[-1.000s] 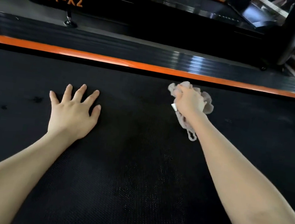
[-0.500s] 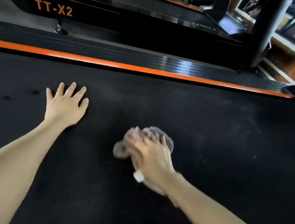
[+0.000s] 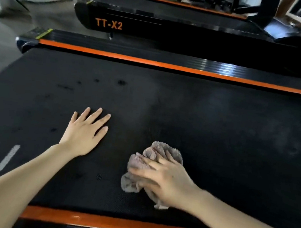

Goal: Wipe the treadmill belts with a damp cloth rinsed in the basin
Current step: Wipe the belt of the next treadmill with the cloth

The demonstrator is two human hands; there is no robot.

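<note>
Leftward, the left hand (image 3: 84, 134) lay flat and empty, fingers spread on the treadmill belt (image 3: 220, 126), likely bracing the lean; to its right, the right hand (image 3: 166, 180) pressed the bunched grey cloth (image 3: 152, 152) onto the belt near the orange side rail (image 3: 113, 223), apparently mid-wipe.

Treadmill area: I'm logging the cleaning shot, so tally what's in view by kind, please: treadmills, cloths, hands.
Treadmills: 3, the near one's belt, the TT-X2 treadmill, and a third treadmill behind
Cloths: 1, the grey cloth
Hands: 2, left hand, right hand
Total: 6
</note>
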